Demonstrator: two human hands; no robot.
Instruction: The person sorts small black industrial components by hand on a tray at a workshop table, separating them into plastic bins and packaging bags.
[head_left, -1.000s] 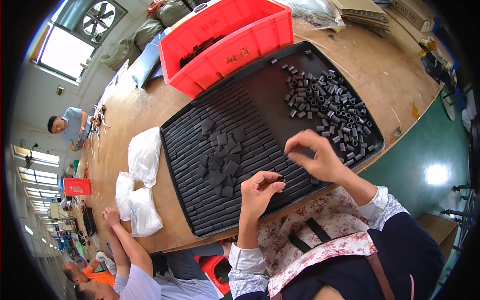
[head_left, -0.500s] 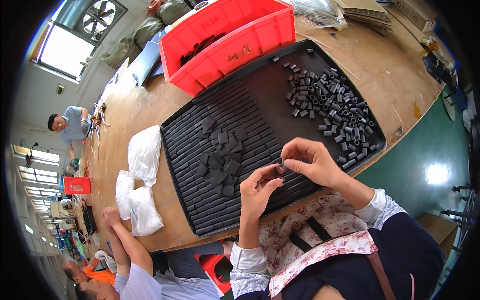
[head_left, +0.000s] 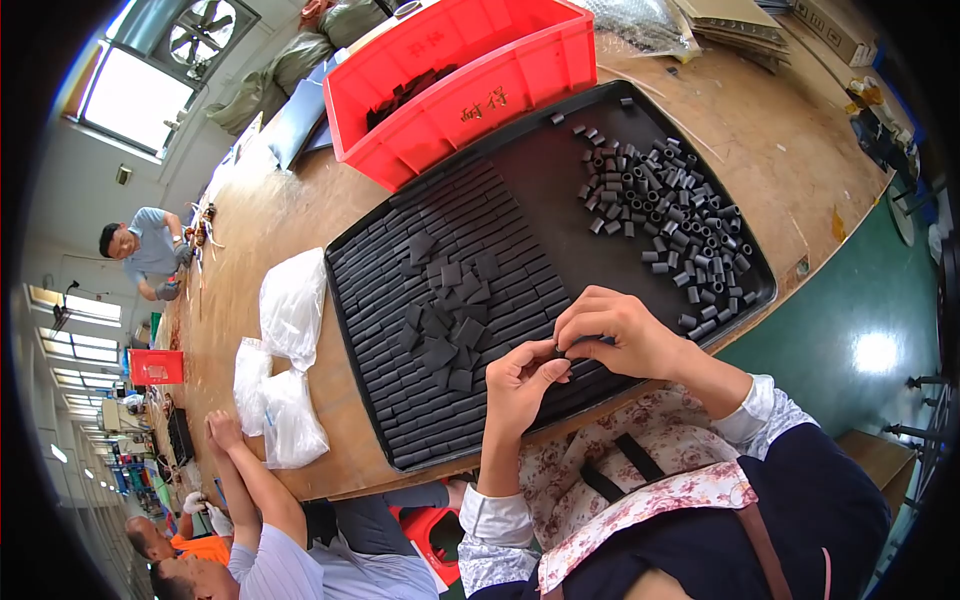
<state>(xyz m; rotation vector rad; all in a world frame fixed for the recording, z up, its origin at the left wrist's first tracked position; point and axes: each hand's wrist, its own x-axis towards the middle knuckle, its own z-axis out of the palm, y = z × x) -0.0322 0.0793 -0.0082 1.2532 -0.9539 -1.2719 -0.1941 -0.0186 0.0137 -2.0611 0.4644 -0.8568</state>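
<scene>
Over the near edge of the large black tray (head_left: 540,190), my left hand (head_left: 524,385) and my right hand (head_left: 622,335) meet fingertip to fingertip. Both are closed in a pinch on a small black piece (head_left: 562,352), mostly hidden by the fingers. Short black tubes (head_left: 690,215) lie loose in a heap at the tray's right side. Tightly packed rows of black cylinders (head_left: 480,215) cover its left part. On top of these rows rests a loose pile of thin black squares (head_left: 440,335), left of my left hand.
A red plastic bin (head_left: 470,95) with black pieces inside stands at the tray's far edge. White plastic bags (head_left: 290,310) lie left of the tray. A seated person's clasped hands (head_left: 224,430) rest at the table's left edge. Cardboard sheets (head_left: 735,25) are stacked at the far right.
My right hand's fingers have come down and closed against my left fingertips, covering the small dark ring-shaped piece that showed before. The far person's hands have shifted; the tray's contents look unchanged.
</scene>
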